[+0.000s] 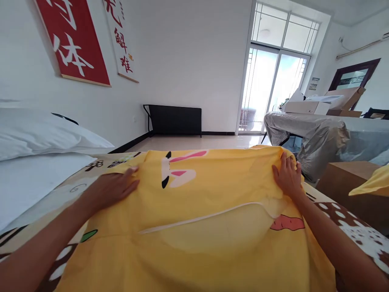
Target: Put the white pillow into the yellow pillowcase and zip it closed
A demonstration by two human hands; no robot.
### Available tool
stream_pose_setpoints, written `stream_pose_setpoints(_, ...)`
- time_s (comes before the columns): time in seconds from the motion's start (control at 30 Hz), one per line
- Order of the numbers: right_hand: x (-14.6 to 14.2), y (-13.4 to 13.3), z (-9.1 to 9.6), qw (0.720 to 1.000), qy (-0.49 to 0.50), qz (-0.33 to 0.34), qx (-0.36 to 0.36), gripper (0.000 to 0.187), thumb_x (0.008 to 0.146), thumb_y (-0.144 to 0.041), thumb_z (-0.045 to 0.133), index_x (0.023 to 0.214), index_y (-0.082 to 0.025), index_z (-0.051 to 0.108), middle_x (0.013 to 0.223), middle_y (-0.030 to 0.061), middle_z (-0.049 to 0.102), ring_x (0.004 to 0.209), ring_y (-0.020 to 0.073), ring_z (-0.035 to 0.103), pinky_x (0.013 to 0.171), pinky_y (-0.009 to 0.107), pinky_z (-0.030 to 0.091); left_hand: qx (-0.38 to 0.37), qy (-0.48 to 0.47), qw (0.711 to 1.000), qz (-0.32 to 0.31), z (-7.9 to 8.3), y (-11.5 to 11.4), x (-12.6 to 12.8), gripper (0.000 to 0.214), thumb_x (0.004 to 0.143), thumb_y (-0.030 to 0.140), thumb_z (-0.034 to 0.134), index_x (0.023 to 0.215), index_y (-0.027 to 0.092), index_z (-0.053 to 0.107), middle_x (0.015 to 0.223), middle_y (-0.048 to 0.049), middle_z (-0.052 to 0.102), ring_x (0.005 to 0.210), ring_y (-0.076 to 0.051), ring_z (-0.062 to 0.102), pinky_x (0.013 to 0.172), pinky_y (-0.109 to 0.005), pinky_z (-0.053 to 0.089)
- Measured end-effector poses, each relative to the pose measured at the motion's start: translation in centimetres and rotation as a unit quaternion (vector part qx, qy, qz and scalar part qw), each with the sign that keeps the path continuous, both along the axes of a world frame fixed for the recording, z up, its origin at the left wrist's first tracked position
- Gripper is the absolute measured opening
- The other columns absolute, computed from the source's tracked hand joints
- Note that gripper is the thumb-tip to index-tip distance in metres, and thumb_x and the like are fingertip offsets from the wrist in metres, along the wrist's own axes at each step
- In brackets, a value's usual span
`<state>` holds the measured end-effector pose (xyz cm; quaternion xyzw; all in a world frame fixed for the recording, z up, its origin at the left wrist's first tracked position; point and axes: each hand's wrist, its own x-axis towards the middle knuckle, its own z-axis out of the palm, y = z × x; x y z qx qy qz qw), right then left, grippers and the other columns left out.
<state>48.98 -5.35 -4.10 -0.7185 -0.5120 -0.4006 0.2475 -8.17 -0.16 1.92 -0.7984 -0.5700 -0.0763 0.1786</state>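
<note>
A yellow cloth cover [206, 211] printed with a rabbit and a carrot lies spread over the bed in front of me, with a white zip line across its middle. My left hand [117, 186] rests flat on its far left corner, fingers stretched out. My right hand [287, 174] lies on the far right corner with its fingers curled over the cloth's edge. Under the cover shows a beige and brown patterned bed sheet [358, 231].
White pillows [39, 138] lie at the left by the wall with red banners [75, 40]. A table under grey wrap [319, 134] with cardboard boxes stands at the right, a brown box [346, 182] near it. A black folded frame [176, 119] leans on the far wall beside glass doors.
</note>
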Motion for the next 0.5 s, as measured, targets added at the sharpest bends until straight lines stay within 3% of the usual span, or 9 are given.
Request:
stream_pose_setpoints(0.13, 1.6, 4.5, -6.4, 0.995, -0.033, 0.03, -0.088, 0.061, 0.094, -0.036, 0.023, 0.145, -0.003, 0.018, 0.137, 0.0237, 0.044, 0.131, 0.032, 0.035, 0.107, 0.049, 0.021, -0.064, 0.017, 0.998, -0.019, -6.2, 6.0, 0.6, 0.058, 0.092, 0.041, 0.017, 0.129, 0.001, 0.037, 0.119, -0.0241, 0.06, 0.107, -0.035, 0.059, 0.089, -0.045, 0.041)
stream_pose_setpoints(0.27, 3.5, 7.4, -11.0, 0.979, -0.052, 0.084, -0.179, 0.056, 0.093, -0.03, 0.025, 0.145, -0.009, 0.023, 0.139, 0.0192, 0.044, 0.133, 0.0287, 0.034, 0.107, 0.048, 0.022, -0.116, -0.018, 0.993, -0.015, -10.9, 9.4, 1.1, 0.059, 0.091, 0.043, 0.018, 0.129, 0.003, 0.038, 0.12, -0.024, 0.06, 0.106, -0.035, 0.06, 0.088, -0.044, 0.042)
stream_pose_setpoints(0.4, 5.5, 9.0, -13.6, 0.956, 0.014, 0.107, -0.273, 0.056, 0.092, -0.028, 0.028, 0.145, -0.013, 0.021, 0.133, 0.0165, 0.052, 0.125, 0.025, 0.047, 0.103, 0.047, 0.029, -0.14, -0.066, 0.987, -0.03, -14.5, 11.7, 0.9, 0.061, 0.089, 0.045, 0.027, 0.132, 0.004, 0.036, 0.132, -0.0223, 0.052, 0.121, -0.032, 0.05, 0.101, -0.043, 0.035)
stream_pose_setpoints(0.5, 6.4, 9.0, -14.2, 0.942, 0.085, 0.098, -0.309, 0.061, 0.091, -0.027, 0.029, 0.147, -0.012, 0.011, 0.13, 0.0169, 0.055, 0.117, 0.024, 0.054, 0.098, 0.044, 0.034, -0.167, -0.153, 0.974, -0.009, -15.7, 12.6, -0.3, 0.069, 0.09, 0.047, 0.025, 0.143, 0.005, 0.015, 0.142, -0.0191, 0.041, 0.13, -0.026, 0.042, 0.105, -0.038, 0.033)
